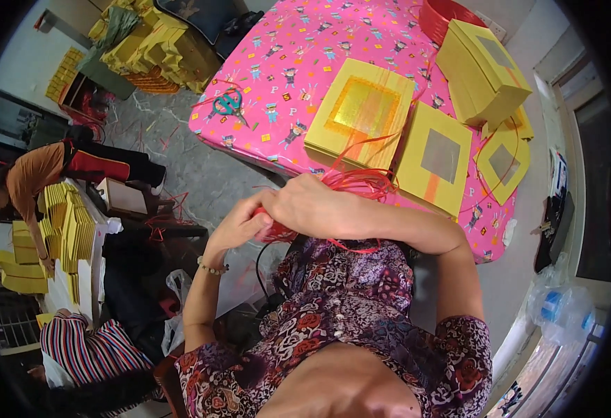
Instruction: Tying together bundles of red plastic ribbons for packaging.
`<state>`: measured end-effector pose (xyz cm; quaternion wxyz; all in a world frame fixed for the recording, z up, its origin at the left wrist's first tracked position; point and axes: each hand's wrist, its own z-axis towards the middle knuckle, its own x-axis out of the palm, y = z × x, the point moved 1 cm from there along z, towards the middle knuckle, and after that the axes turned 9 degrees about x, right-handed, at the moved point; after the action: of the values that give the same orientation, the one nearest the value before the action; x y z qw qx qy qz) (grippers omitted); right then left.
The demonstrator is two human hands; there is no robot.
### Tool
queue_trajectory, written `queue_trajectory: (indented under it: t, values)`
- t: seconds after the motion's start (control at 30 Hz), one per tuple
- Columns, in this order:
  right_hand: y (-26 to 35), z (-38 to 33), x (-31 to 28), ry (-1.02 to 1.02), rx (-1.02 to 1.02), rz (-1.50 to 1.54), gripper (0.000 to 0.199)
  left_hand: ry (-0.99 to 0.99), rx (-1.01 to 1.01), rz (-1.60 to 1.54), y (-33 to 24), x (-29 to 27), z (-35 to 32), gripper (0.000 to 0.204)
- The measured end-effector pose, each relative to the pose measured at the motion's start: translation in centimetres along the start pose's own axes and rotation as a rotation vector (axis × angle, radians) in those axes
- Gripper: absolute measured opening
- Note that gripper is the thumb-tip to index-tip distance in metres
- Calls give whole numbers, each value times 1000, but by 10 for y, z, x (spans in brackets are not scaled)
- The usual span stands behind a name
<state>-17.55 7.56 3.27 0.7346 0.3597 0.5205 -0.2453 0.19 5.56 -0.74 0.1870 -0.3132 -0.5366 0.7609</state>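
In front of my body, both hands are closed round a bundle of thin red plastic ribbon [361,180]. My left hand [241,221], with a bead bracelet at the wrist, pinches red ribbon at the bundle's left end. Crossing over from the right, my right hand [310,205] grips the bundle, and loose strands fan out beyond it. Some strands trail onto a stack of yellow paper pieces with a gold panel [363,104] on the table. Beside that stack lies a yellow sheet with a grey window [441,159]. My fingers partly hide the ribbon.
The pink patterned table cover [270,52] holds teal-handled scissors [229,104], a tall yellow stack [476,76] and a red basin [444,17]. Two people work at a left-hand table with yellow stacks [68,230]. Plastic bottles [559,306] stand at right.
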Motion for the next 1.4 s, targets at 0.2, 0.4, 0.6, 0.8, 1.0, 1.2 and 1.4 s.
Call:
queue_trajectory:
  t: [0.2, 0.4, 0.6, 0.8, 1.0, 1.2, 1.4]
  values:
    - [-31, -9, -15, 574, 100, 165, 27, 138, -174, 187, 1, 0, -16, 25]
    - [-57, -17, -41, 546, 176, 99, 20, 58, -170, 229, 17, -16, -39, 28]
    - [-38, -9, -26, 428, 136, -94, 15, 325, -24, 376, 18, -30, -4, 38]
    - [-11, 5, -7, 395, 45, -113, 15, 417, -282, -194, 13, 1, 15, 38]
    - [-31, 3, -30, 486, 64, 139, 25, 405, -141, -21, -16, 1, 21, 27]
    - [-69, -9, -70, 200, 202, 214, 32, 139, -246, -118, -7, -20, 11, 30]
    - [-62, 8, -40, -343, 373, 661, 21, -247, -67, -422, -1, 1, 24, 33]
